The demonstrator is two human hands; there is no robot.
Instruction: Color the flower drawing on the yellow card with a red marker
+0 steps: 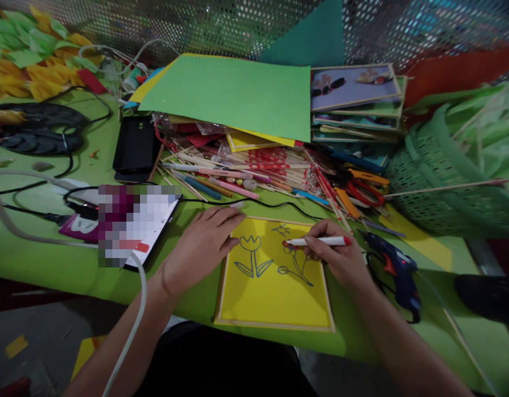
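Observation:
A yellow sheet (pixel 274 306) framed with thin wooden sticks lies on the green table in front of me. Dark outlines of a tulip (pixel 251 245) and a sprig of small flowers (pixel 295 270) are drawn on it. My right hand (pixel 335 251) grips a white marker with a red end (pixel 326 241), its tip at a small flower showing a red patch. My left hand (pixel 208 237) rests flat over the sheet's upper left edge, fingers stretched. Just beyond its fingertips is a small whitish piece (pixel 237 204), its kind unclear.
A phone or tablet (pixel 155 220) with cables lies left. Markers (pixel 225 172), sticks and scissors (pixel 365 190) crowd the back beneath green card (pixel 237 94). A glue gun (pixel 397 267) and green basket (pixel 436 171) stand right. A white cable (pixel 142 292) crosses my left forearm.

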